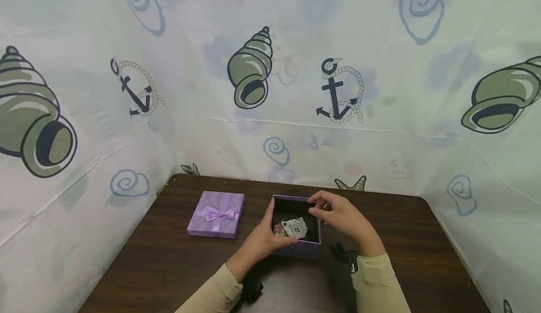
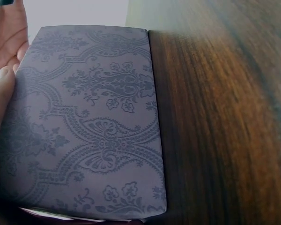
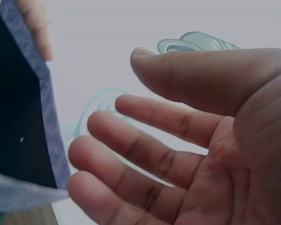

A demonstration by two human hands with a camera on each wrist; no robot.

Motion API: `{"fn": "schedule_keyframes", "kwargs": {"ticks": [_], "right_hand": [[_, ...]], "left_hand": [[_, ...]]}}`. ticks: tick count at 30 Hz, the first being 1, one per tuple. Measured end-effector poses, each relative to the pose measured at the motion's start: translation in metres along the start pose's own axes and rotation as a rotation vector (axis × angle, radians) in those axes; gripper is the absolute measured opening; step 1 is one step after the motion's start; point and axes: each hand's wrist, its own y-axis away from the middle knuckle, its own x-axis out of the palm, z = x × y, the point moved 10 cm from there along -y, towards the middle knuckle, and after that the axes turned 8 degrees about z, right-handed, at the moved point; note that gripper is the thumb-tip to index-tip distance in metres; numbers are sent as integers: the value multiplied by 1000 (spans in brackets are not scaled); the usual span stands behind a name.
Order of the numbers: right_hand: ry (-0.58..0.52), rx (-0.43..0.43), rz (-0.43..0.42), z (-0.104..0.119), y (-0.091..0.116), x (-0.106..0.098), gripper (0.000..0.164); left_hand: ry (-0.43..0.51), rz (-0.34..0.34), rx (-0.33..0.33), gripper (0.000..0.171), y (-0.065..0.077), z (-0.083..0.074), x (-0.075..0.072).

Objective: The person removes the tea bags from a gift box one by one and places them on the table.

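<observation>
A purple patterned gift box (image 1: 296,251) stands without its lid on the table. My left hand (image 1: 263,239) holds its near left corner, fingers along the left wall and thumb along the front rim. The box's damask-like side (image 2: 98,122) fills much of the left wrist view. Inside the dark interior lie a pale piece with a printed design (image 1: 297,227) and a brownish patterned piece (image 1: 279,231); their kind is unclear. Above the right rim hovers my right hand (image 1: 340,215). The right wrist view shows its loosely bent fingers (image 3: 126,140) with nothing between them and the thumb.
Left of the box lies the matching purple lid (image 1: 216,213), topped with a ribbon bow. Both rest on a dark wooden table (image 1: 169,266). A white curtain (image 1: 291,87) printed with shells and anchors hangs behind and at both sides.
</observation>
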Motion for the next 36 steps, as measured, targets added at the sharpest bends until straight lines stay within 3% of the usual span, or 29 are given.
{"fn": "schedule_keyframes", "kwargs": {"ticks": [13,26,36], "right_hand": [[-37,32,147,10,-34,17,33],[-18,172,213,-4,-58,46,33],[140,196,217,-13,-74,63,46]], "left_hand": [[16,10,22,138,1,-1,-1],[17,18,18,135,1,4,1],[39,38,0,131,4,4,1]]}}
